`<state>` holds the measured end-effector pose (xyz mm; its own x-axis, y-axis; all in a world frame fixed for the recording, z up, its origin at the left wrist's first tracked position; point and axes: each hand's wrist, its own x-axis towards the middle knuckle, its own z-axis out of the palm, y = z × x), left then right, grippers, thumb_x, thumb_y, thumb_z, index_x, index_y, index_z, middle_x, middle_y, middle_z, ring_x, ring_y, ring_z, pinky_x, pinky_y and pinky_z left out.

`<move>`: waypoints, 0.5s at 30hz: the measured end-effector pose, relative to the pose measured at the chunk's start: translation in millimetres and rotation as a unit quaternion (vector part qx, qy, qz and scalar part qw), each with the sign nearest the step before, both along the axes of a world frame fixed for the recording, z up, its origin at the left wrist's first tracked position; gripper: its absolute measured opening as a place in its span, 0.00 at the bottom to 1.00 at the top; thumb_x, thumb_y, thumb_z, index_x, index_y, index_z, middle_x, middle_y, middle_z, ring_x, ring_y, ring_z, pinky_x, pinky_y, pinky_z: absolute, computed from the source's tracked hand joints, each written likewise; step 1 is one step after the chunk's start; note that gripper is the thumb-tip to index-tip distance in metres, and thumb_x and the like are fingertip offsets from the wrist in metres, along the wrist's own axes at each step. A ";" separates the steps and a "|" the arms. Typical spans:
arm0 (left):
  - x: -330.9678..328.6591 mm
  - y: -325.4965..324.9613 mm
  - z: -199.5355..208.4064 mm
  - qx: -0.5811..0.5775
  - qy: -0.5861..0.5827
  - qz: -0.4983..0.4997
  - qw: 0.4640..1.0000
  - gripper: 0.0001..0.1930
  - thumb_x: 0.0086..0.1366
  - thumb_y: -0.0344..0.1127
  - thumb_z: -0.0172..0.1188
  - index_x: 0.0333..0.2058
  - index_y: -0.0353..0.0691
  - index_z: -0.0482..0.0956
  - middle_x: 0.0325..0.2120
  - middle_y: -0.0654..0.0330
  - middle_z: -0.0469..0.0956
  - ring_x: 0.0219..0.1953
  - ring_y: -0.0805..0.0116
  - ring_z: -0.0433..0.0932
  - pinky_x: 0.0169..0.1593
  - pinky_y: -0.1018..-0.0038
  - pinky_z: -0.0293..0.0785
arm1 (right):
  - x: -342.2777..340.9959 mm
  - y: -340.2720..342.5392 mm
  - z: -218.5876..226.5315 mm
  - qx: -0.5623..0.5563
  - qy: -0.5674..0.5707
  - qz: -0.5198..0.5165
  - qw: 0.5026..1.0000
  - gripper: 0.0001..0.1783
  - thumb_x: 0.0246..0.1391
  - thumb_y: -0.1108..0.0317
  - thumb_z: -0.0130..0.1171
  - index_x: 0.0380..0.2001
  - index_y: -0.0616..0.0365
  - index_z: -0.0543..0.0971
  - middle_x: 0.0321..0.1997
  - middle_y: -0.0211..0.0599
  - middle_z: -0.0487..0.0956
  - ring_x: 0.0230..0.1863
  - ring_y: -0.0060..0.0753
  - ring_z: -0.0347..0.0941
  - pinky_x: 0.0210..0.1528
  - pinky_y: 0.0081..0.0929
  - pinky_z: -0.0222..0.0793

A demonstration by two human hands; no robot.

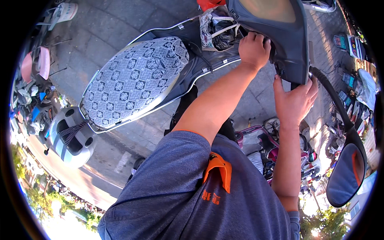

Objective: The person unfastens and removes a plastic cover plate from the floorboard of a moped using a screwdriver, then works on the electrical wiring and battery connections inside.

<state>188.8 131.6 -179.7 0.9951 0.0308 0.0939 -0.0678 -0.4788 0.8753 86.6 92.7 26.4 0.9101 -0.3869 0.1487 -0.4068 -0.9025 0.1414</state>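
A scooter's dark grey handlebar cover (290, 40), with a hazy yellowish instrument panel (270, 10), spans the upper right. My left hand (255, 50) reaches to its near left edge, the fingers curled against it and their tips partly hidden. Lower down, my right hand (295, 100) grips the near end of the cover between thumb and fingers. Beside that hand, a black stem carries a mirror (347, 174). Left of my arms is the scooter's seat, under a blue-grey flower-patterned cover (128, 82).
A patterned bag (212, 30) with black plastic inside stands on the scooter's footboard. A silver-white helmet-shaped case (72, 136) sits behind the seat. Another two-wheeler with pink trim (272, 148) stands behind my right arm. Grey paving (108, 24) lies underneath.
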 end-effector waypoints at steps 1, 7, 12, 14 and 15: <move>1.7 -1.5 2.6 0.001 0.030 -0.005 1.000 0.16 0.68 0.48 0.67 0.47 0.44 0.89 0.40 0.50 0.86 0.46 0.43 0.86 0.55 0.49 0.80 | -1.6 -1.6 -0.5 -0.002 -0.003 0.004 1.000 0.51 0.49 0.44 0.81 0.63 0.72 0.73 0.74 0.61 0.69 0.77 0.66 0.63 0.77 0.61 0.62; 17.5 -14.7 24.8 -0.073 0.296 -0.010 0.952 0.21 0.77 0.50 0.54 0.42 0.38 0.87 0.41 0.42 0.89 0.46 0.38 0.88 0.50 0.46 0.83 | -2.1 -3.0 -0.4 -0.004 0.002 0.002 1.000 0.51 0.49 0.44 0.81 0.63 0.72 0.73 0.74 0.60 0.69 0.77 0.67 0.64 0.77 0.61 0.63; 8.9 2.7 34.9 0.047 0.231 -0.131 0.963 0.17 0.77 0.48 0.56 0.50 0.41 0.84 0.38 0.46 0.90 0.43 0.44 0.90 0.48 0.48 0.85 | 1.4 -2.7 1.7 0.003 -0.008 0.004 1.000 0.50 0.46 0.44 0.82 0.60 0.74 0.75 0.69 0.62 0.71 0.73 0.68 0.67 0.75 0.62 0.65; 12.3 9.7 29.8 0.081 0.157 -0.147 0.973 0.14 0.74 0.44 0.59 0.41 0.41 0.88 0.37 0.48 0.90 0.40 0.46 0.91 0.44 0.50 0.86 | -0.7 -2.2 2.7 0.000 -0.008 0.007 1.000 0.50 0.45 0.44 0.83 0.59 0.74 0.75 0.66 0.62 0.73 0.71 0.68 0.68 0.74 0.63 0.65; 14.4 13.1 24.2 0.112 0.107 -0.168 0.974 0.14 0.73 0.43 0.60 0.40 0.41 0.89 0.37 0.48 0.90 0.40 0.47 0.91 0.42 0.51 0.86 | -0.2 -1.1 3.2 0.000 -0.008 0.004 1.000 0.50 0.45 0.45 0.83 0.59 0.74 0.75 0.65 0.61 0.73 0.70 0.68 0.68 0.73 0.62 0.65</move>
<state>203.2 144.7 -155.5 0.9430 -0.2973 -0.1498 -0.0813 -0.6419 0.7625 86.3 91.6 29.6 0.9105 -0.3795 0.1643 -0.4019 -0.9056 0.1355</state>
